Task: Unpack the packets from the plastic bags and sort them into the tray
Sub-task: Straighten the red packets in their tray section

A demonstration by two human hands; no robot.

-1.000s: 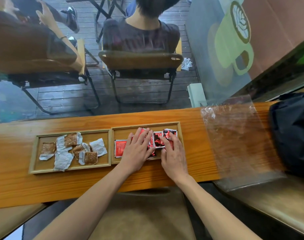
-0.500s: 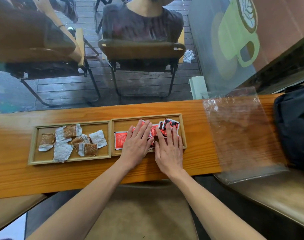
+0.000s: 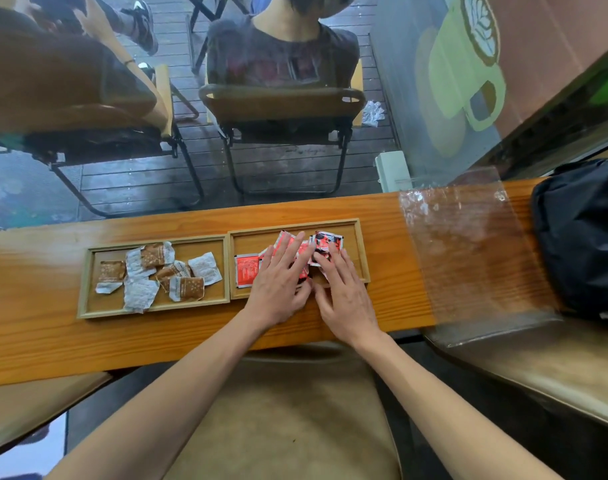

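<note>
Your right hand (image 3: 344, 292) has slid toward 9 o'clock against your left hand (image 3: 281, 285), bunching the red packets (image 3: 325, 244) together.

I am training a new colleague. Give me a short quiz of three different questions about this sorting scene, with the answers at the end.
1. True or false: the brown and white packets lie in the right tray.
2. Multiple choice: where are both hands? A) on the clear plastic bag; B) over the red packets in the right tray; C) on the black bag.
3. Fill in: the clear plastic bag lies flat on the wooden ____.

Key
1. False: they lie in the left tray.
2. B: the left hand and right hand rest, fingers spread, on the red packets.
3. counter.
</note>
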